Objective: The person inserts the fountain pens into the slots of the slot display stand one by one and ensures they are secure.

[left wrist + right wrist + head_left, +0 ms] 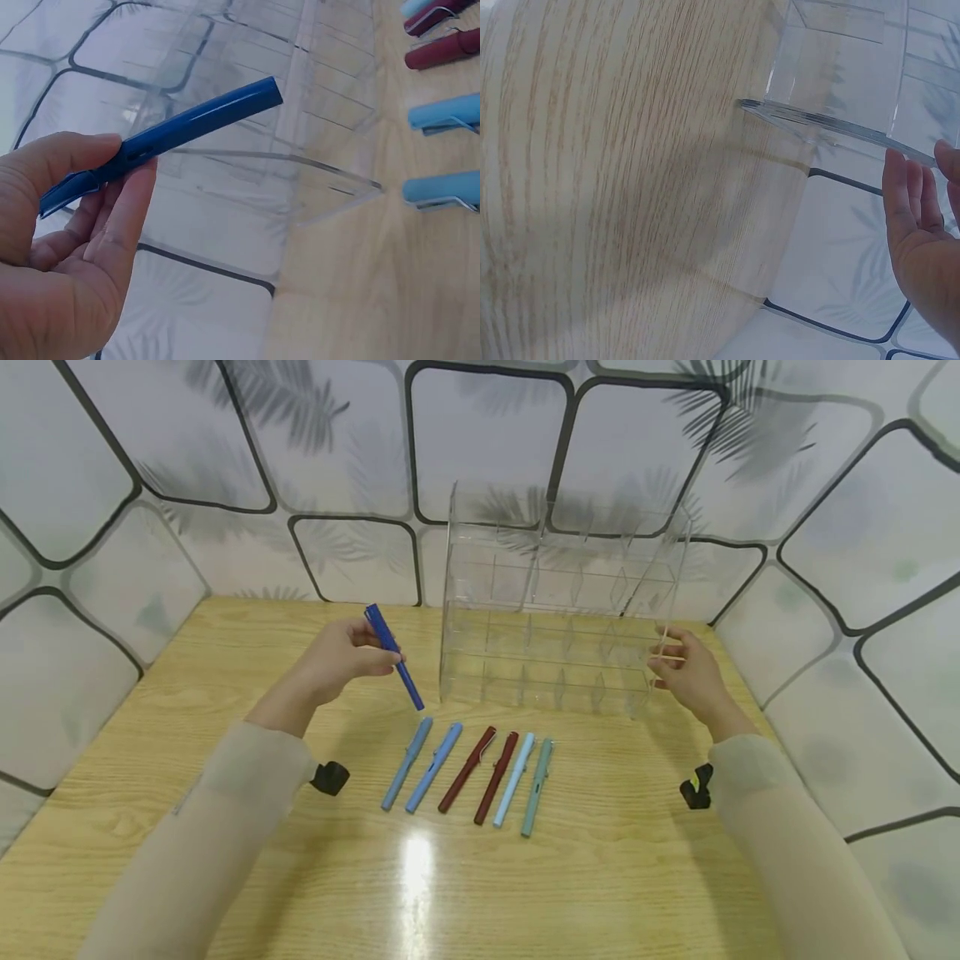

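A dark blue pen (384, 632) is pinched in my left hand (336, 658), thumb on one side and fingers on the other. Tilted, it hangs left of a clear display rack (558, 662) with several tiers and small dividers. My right hand (692, 675) holds the rack's right side panel at its front edge between thumb and fingers. Before the rack lies a row of capped pens: a grey-blue pen (407, 764), a mid-blue pen (433, 768), two dark red pens (467, 770), a pale blue pen (514, 780) and a green pen (537, 788).
The wooden table (622, 877) meets a patterned backdrop (352, 556) behind the rack and on both sides. The rack stands close to the rear backdrop. Small black devices sit at both wrists, such as the left wrist device (330, 777).
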### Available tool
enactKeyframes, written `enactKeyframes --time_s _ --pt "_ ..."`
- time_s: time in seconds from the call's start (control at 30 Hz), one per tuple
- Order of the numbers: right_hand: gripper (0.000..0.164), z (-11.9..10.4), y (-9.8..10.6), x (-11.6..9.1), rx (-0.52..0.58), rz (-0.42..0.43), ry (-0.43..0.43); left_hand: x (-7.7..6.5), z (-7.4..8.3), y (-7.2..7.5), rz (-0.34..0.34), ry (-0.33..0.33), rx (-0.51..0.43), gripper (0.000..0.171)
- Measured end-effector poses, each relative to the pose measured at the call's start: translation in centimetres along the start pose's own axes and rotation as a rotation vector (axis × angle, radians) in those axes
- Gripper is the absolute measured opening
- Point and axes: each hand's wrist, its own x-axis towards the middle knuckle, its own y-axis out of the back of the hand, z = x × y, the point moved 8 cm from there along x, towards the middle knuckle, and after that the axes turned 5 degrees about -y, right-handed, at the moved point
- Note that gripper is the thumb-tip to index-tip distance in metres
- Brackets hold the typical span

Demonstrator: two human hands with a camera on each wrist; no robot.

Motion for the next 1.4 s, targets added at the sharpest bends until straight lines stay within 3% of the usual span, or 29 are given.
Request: enactKeyframes --time_s 0.3,0.43,0.7,1.03,1.4 --pt "0.058 -0.4 0.0 -0.1 -0.001 0.001 0.024 1.9 3.9 -0.3 0.143 -0.067 -0.098 0.026" --pt "0.058 -0.4 0.0 -0.1 -0.01 0.001 0.019 2.8 6.0 -0.6 0.196 -0.109 -0.185 0.022" --pt "0.057 -0.5 0.0 -0.2 -0.007 -0.001 0.021 4.3 9.4 -1.2 0.3 -0.103 -0.258 0.02" --pt "0.057 -0.5 0.1 -0.3 -0.015 0.004 0.023 6.4 11.9 -2.7 0.372 -0.167 -0.271 0.009" --pt "0.057 -0.5 0.2 -0.2 -0.031 0.012 0.025 8.4 12.7 -4.7 0.398 -0.222 -0.291 0.014"
